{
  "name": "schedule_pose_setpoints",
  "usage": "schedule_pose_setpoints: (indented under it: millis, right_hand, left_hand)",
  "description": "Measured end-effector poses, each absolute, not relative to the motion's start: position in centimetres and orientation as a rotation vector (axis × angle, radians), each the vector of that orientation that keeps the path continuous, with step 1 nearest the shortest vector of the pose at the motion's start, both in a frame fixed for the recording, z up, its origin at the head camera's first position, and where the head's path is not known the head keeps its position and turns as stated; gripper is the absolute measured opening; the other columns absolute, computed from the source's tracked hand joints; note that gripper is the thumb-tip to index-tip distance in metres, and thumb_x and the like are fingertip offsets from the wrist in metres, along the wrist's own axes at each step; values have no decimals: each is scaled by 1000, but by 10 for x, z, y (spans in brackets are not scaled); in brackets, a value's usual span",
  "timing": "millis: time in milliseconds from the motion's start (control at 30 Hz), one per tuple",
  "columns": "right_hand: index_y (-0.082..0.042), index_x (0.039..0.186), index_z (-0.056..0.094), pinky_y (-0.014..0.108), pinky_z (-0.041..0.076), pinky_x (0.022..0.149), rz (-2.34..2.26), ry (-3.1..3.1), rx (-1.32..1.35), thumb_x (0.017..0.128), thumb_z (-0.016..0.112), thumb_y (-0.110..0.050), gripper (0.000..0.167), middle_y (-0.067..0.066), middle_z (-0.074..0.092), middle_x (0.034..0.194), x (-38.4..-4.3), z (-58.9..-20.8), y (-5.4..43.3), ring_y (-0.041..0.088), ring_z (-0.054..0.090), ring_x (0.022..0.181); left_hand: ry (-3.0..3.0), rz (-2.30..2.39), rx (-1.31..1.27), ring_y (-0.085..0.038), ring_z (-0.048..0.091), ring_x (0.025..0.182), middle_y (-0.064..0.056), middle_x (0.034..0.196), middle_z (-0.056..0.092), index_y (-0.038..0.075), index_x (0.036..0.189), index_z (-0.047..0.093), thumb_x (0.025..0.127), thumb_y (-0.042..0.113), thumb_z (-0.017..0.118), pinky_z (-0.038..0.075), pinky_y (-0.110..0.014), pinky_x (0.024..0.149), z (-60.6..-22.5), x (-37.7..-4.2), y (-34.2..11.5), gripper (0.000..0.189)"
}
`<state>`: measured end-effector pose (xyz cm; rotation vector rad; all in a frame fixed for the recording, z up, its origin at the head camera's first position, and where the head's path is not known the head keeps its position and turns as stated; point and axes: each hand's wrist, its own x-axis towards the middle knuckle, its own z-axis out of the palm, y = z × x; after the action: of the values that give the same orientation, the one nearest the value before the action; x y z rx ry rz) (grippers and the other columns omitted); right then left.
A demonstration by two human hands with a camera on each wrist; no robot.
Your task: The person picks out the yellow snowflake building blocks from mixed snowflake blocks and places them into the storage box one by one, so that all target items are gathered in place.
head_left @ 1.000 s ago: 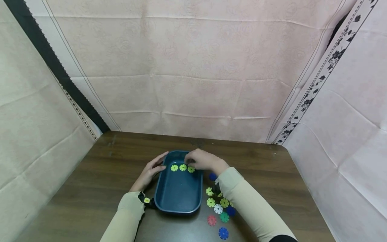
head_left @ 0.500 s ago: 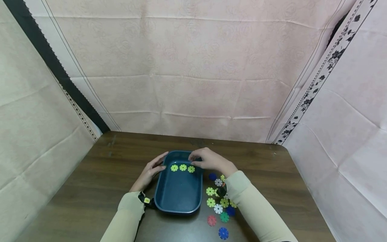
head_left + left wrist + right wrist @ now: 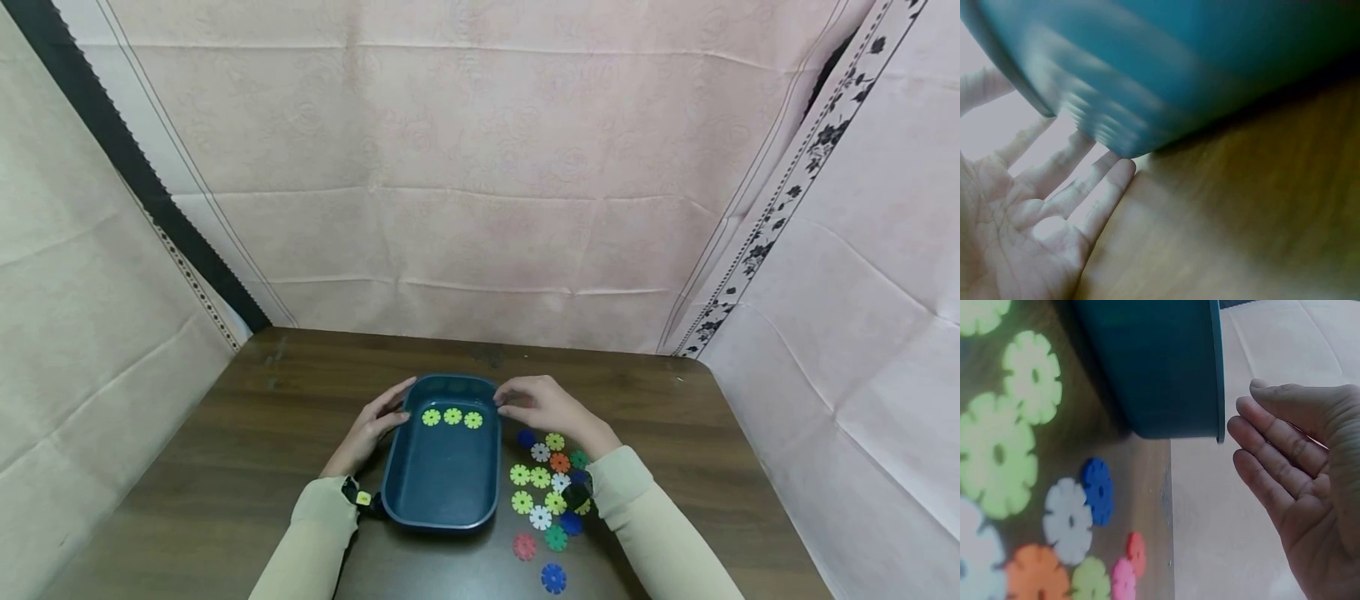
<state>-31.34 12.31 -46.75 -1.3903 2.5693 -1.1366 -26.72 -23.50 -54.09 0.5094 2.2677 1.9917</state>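
A pale cloth (image 3: 90,292) is hanging at the far left, with a dark strip (image 3: 142,179) running slantwise beside it, and the brown wooden table (image 3: 187,475) is spreading out below. A pale sleeve (image 3: 311,537) is reaching in, a dark band with a yellow patch (image 3: 358,493) circling its wrist. The left hand (image 3: 372,427) is lying relaxed along the blue tray (image 3: 441,487), its thumb touching the left rim and its fairly straight fingers resting against the outer wall. The tray is standing upright on the table between the two hands, its long sides pointing away from the person. Inside, three yellow-green notched discs (image 3: 452,416) are lying flat in a row across the far half, set slightly apart. Just beside the right rim, the right hand (image 3: 546,407) is hovering released, thumb and fingers parted and grasping nothing. Below it, loose discs (image 3: 540,477) are lying on the table, showing yellow-green, white, orange, green and dark blue; a pinkish-red disc (image 3: 524,547) and a bright blue disc (image 3: 553,578) are lying nearest the person. A black floral border (image 3: 761,246) is slanting down the cloth at right.
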Motion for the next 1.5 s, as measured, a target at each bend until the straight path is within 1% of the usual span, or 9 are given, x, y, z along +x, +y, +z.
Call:
schedule_pose_setpoints:
  millis: [133,267,400,567,767,900,1067,1300,1500]
  right_hand:
    - [-12,114,73,46,55,87,-1258,2577,-1297,97,69,-22,19,-6,72,109,-306,-472,140,11,67,103]
    - [-18,115,72,41,56,87,-1455,2534,-1137,98,69,-22,18,2,73,110,-297,-481,162,15,68,102]
    - [-10,114,72,30,56,84,-1591,2550,-948,96,71,-21,21,9,74,108,-289,-495,187,23,70,97]
    - [-1,114,71,28,54,84,-1640,2642,-716,95,71,-19,26,8,73,107,-287,-514,214,29,69,98]
    - [-2,110,72,27,52,80,-1663,2716,-532,95,73,-20,24,8,73,102,-282,-536,235,23,67,93]
    - [-10,109,74,27,51,76,-1643,2767,-515,94,73,-29,23,0,73,98,-281,-547,238,16,66,86]
    - [-17,107,74,31,50,71,-1541,2832,-549,94,73,-32,20,-6,70,93,-281,-554,229,18,61,81]
    - [-15,108,73,37,46,77,-1395,2957,-646,90,78,-29,23,-5,66,98,-276,-556,214,17,55,90]
    - [-17,105,73,38,44,79,-1254,3052,-682,86,81,-36,28,-3,65,101,-275,-558,207,16,52,94]
  left_hand:
    - [2270,1995,491,-35,40,139,-6,157,40,31,154,41,103,18,55,37,-57,106,-539,-268,-233,55]
    - [2277,1990,489,-35,38,141,-5,158,38,31,154,41,103,17,54,35,-58,107,-539,-268,-232,55]
    - [2267,1987,506,-36,38,141,-7,159,37,29,156,39,104,16,54,38,-53,106,-540,-268,-232,56]
    - [2258,2009,509,-37,35,142,-8,161,33,25,157,36,104,14,53,38,-50,106,-538,-267,-233,57]
    - [2266,2000,492,-35,37,142,-5,160,35,29,155,40,104,14,54,37,-52,107,-537,-267,-234,55]
    - [2267,2008,501,-36,38,141,-5,159,37,28,155,40,104,13,52,36,-56,107,-537,-267,-234,55]
    - [2278,2004,498,-35,34,144,-3,160,35,29,155,41,103,11,52,32,-62,108,-537,-268,-233,55]
    - [2276,1994,467,-35,34,143,-4,160,34,29,155,40,103,13,53,34,-60,108,-540,-267,-232,56]
    - [2287,1997,439,-30,36,143,1,159,37,31,154,42,102,13,55,36,-55,107,-540,-266,-231,55]
